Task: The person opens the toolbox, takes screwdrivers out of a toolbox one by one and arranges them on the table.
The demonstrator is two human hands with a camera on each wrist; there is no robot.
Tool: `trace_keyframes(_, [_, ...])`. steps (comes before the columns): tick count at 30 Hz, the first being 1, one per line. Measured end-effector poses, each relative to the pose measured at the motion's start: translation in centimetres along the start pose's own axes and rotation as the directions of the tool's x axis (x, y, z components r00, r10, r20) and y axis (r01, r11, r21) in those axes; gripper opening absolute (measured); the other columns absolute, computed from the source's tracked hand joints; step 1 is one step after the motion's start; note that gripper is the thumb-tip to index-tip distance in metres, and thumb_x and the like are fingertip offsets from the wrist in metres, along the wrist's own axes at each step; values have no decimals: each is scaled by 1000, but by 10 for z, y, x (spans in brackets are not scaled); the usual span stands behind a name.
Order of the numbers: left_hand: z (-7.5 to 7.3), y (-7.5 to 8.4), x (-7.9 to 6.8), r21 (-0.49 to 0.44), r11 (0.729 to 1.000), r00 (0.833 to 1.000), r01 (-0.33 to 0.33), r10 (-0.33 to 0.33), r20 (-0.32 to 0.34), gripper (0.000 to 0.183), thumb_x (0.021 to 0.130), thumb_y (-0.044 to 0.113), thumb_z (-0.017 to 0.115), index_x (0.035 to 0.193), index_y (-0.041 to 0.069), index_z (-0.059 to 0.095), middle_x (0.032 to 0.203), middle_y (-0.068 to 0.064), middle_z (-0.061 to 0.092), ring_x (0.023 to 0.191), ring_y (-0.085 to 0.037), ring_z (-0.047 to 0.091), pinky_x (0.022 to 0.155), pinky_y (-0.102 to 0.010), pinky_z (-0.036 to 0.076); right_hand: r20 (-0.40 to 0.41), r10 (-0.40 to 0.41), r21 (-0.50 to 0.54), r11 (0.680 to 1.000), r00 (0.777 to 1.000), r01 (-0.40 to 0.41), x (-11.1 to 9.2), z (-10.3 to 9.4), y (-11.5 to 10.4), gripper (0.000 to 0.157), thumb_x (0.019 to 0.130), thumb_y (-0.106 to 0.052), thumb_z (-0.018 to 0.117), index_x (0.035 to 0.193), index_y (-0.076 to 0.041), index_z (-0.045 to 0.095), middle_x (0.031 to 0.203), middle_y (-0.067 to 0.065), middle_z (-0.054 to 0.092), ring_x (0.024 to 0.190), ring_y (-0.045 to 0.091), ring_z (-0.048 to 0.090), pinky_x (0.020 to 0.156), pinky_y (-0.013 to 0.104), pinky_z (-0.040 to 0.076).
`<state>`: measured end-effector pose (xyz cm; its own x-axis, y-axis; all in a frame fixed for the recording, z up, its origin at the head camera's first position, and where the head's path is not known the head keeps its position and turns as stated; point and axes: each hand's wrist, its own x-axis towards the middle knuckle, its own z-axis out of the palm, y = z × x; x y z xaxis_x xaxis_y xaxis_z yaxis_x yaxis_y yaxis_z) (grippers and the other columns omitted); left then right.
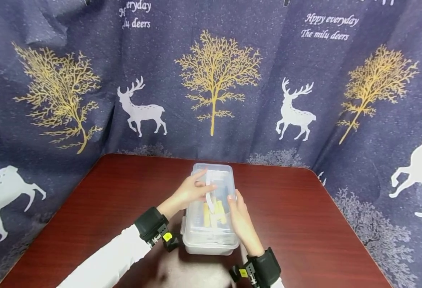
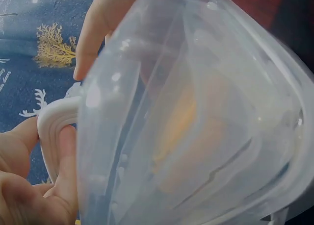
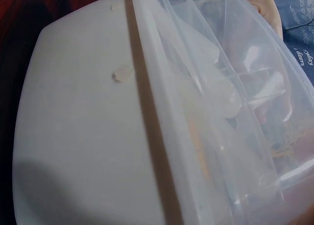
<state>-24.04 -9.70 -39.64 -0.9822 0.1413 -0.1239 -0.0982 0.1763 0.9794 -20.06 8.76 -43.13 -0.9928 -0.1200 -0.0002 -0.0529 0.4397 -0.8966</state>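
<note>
A lidded storage box (image 1: 216, 251) with a clear lid and a whitish base stands on the dark red table. Yellow pieces (image 1: 212, 214) show blurrily through the lid. Reaching in from the left, my left hand (image 1: 191, 190) pinches the white handle (image 2: 56, 119) on the lid, fingers on both sides of it. My right hand (image 1: 240, 214) rests on the right side of the lid, its fingers fairly straight along the edge. In the right wrist view the pale base (image 3: 83, 117) fills the left, and a hand is partly seen through the clear lid (image 3: 255, 78).
The dark red tabletop (image 1: 290, 208) stretches to both sides of the box. Behind it hangs a blue curtain (image 1: 232, 20) printed with white deer and golden trees. A clip (image 1: 183, 226) sticks out at the box's left side.
</note>
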Motion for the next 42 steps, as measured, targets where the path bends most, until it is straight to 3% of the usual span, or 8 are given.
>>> trace_keyframes(5, [0,-2,-2,-47,999,999,-21,19,-42,74,88,15,68,151,16,30,128,-27,60,107,-32,67,82,-40,57,29,17,24,1000,999,-17,3,-5,-4,67,102,-45,33,154,-6,14,157,23,22,145,43,22,111,64,22])
trace_keyframes(9, [3,-4,-3,-32,999,996,-33,31,-86,71,87,13,67,150,16,33,123,-25,64,103,-29,69,82,-39,57,68,81,167,982,994,-92,13,-13,5,65,104,-40,26,154,-3,8,157,27,16,144,46,21,113,62,23])
trace_keyframes(16, [6,-6,-4,11,999,993,-49,50,-108,70,87,17,68,149,18,36,117,-22,68,96,-24,71,79,-37,58,164,246,309,907,955,-287,38,-21,40,62,103,-44,24,145,1,35,130,27,55,107,30,63,86,41,51])
trace_keyframes(21, [5,-9,-5,39,998,990,-50,55,-132,68,86,19,69,147,19,40,108,-19,71,88,-19,70,78,-36,58,180,184,234,946,966,-224,46,-15,51,59,101,-49,32,122,-2,60,102,7,66,89,12,60,81,30,49])
trace_keyframes(25, [5,-8,-6,55,997,989,-54,61,-133,67,86,19,69,147,19,40,107,-19,71,86,-18,69,78,-36,58,131,124,170,975,984,-146,48,-14,51,58,100,-49,36,109,1,64,101,12,65,93,17,59,80,30,47])
trace_keyframes(30, [4,-5,-7,50,997,989,-54,61,-133,68,86,18,69,147,19,40,111,-21,69,87,-20,69,78,-37,58,72,145,81,985,987,-151,51,-19,46,52,100,-44,41,113,3,60,92,10,62,83,18,57,68,29,46])
trace_keyframes(35, [2,-6,-6,49,997,988,-55,62,-138,67,86,18,69,147,19,40,113,-22,69,88,-20,69,77,-37,59,124,165,76,982,978,-175,55,-26,46,45,101,-37,43,112,2,63,76,0,58,70,13,55,64,28,47])
trace_keyframes(42, [2,-11,-4,64,997,989,-47,55,-137,67,86,18,68,146,21,41,111,-20,70,83,-17,68,74,-34,58,201,137,155,973,970,-169,54,-38,48,46,98,-32,52,114,10,62,81,5,65,68,11,65,70,34,59])
